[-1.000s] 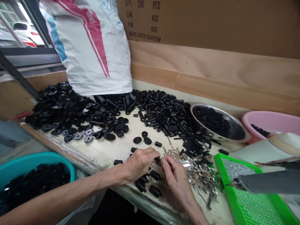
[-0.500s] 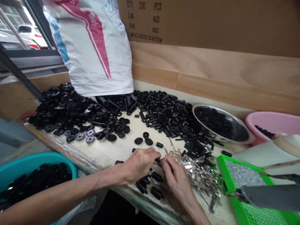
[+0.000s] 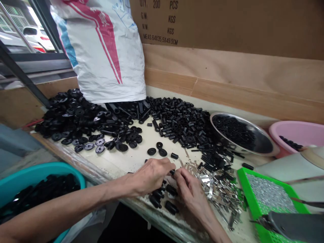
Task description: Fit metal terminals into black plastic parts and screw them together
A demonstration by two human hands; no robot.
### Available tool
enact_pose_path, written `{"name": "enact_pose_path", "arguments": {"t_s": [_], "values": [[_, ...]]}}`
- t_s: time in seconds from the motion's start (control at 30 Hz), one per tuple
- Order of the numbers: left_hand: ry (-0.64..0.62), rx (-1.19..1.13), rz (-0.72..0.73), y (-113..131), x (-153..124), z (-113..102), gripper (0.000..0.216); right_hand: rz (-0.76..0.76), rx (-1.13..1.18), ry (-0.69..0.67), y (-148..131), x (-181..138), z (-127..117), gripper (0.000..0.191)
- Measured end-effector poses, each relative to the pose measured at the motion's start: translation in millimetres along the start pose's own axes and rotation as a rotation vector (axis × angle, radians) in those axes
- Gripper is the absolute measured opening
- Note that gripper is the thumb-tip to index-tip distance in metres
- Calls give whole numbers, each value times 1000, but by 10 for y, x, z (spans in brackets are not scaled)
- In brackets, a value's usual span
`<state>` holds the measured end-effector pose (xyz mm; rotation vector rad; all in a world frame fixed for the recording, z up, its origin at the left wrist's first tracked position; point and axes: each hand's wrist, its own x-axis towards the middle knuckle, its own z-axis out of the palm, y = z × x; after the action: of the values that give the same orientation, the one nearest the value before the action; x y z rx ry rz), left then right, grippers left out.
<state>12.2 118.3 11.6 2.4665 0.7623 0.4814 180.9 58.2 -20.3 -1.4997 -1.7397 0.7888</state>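
Note:
My left hand (image 3: 151, 176) and my right hand (image 3: 190, 189) meet fingertip to fingertip at the table's front edge. Both are closed in a pinch on a small black cylindrical part (image 3: 172, 172) held between them. Under the hands lie a few thicker black cylinders (image 3: 171, 207). Just right of my right hand spreads a heap of small shiny metal strips (image 3: 217, 189). Beyond the hands, loose black discs (image 3: 152, 151) lie on the bare tabletop.
Black wheel-like discs (image 3: 73, 118) are piled at left, black tubes (image 3: 179, 123) in the middle. A steel bowl (image 3: 263, 135), pink basin (image 3: 296, 130), green tray (image 3: 246, 194), teal basin (image 3: 76, 170) and white sack (image 3: 101, 50) surround them. A grey tool (image 3: 296, 226) lies at lower right.
Both hands stay pinched together on the small part, with only slight finger movement. The view has shifted a little, so the grey tool sits lower in frame.

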Motion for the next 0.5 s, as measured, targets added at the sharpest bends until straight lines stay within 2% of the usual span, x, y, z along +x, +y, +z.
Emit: {"name": "enact_pose_path", "arguments": {"t_s": [0.13,0.33,0.5], "values": [[10,10,5,-2,-6,21,35,-6,-3,12,12,-18,18,29],[-43,-104,3,-12,56,-40,20,-138,-126,76,-9,-8,-8,19],[63,-177,-77,-46,20,56,20,-112,-126,75,3,18,14,20]]}}
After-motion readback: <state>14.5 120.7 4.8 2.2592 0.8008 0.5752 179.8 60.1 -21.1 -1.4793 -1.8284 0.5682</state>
